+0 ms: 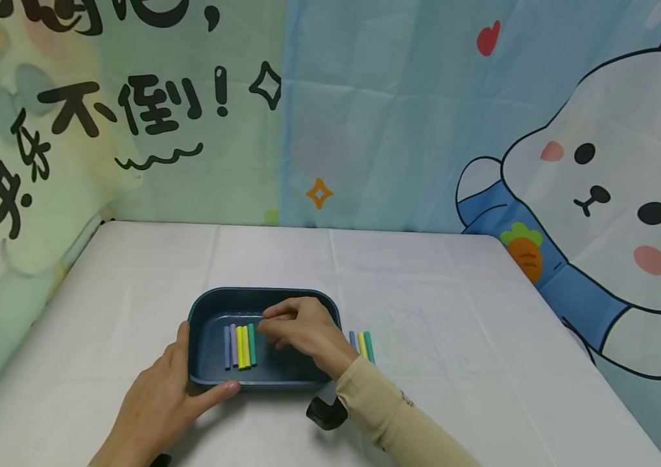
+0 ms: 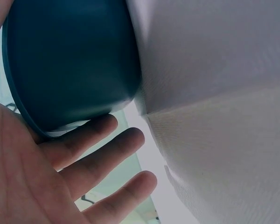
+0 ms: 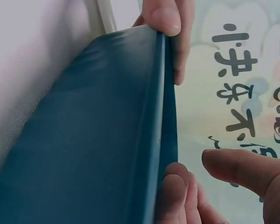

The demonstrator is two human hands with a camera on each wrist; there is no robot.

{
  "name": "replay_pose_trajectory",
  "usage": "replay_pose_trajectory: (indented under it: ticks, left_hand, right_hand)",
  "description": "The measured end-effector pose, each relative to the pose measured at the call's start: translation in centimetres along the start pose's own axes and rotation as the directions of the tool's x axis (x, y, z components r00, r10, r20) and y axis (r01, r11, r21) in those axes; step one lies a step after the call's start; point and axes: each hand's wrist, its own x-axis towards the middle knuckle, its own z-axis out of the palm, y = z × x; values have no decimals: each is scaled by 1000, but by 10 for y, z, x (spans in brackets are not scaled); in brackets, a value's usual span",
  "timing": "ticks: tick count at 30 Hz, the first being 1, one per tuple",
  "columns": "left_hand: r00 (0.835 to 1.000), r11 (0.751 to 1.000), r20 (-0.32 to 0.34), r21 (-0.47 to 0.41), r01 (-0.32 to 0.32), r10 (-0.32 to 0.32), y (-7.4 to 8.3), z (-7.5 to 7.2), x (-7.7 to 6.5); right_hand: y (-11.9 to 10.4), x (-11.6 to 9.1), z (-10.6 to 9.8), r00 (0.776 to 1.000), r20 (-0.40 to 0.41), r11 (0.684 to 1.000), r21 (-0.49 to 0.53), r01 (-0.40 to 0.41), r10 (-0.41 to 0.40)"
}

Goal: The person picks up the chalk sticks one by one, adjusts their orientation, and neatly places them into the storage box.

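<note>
A dark blue tray (image 1: 283, 377) with rounded corners stands on the white-covered table. Inside it, left of centre, several chalk sticks (image 1: 240, 347) lie side by side: blue, purple, yellow and green. My left hand (image 1: 161, 392) steadies the tray's near left corner, thumb along the front rim and straight fingers against the side; the left wrist view shows those fingers (image 2: 102, 161) spread. Over the tray's right half reaches my right hand (image 1: 307, 331), fingertips close to the green stick. In the right wrist view its thumb (image 3: 238, 168) stands apart from the bent fingers, with nothing visible between them.
Just right of the tray lie three more chalk sticks (image 1: 362, 346), blue, yellow and green, partly hidden by my right wrist. A black wrist camera (image 1: 327, 414) hangs below that wrist. Behind the white table (image 1: 453, 311) rises a printed cloth backdrop (image 1: 365, 130).
</note>
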Motion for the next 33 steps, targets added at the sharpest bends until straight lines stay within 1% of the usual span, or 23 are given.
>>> replay_pose_trajectory:
  ticks: [6,11,15,22,33]
  left_hand:
    - [1000,1000,-13,-5,-4,4,0,1,0]
    - [1000,1000,-19,-5,-7,7,-1,2,-1]
    - [1000,1000,-8,1,1,-1,-1,1,0]
    - [1000,1000,8,2,12,-12,0,1,-1]
    - [1000,1000,-2,5,1,-1,0,-1,-2]
  right_hand:
    - [4,-6,-9,1000,-11,1000,5,17,-17]
    - [7,-11,-20,1000,-3,999,47,28,-28]
    - [9,-15,-28,999,-5,997,72,36,-36]
    - [14,-22,-40,999,-28,993,114,19,-16]
    - [21,-29,-67,995,-100,988,153,27,-12]
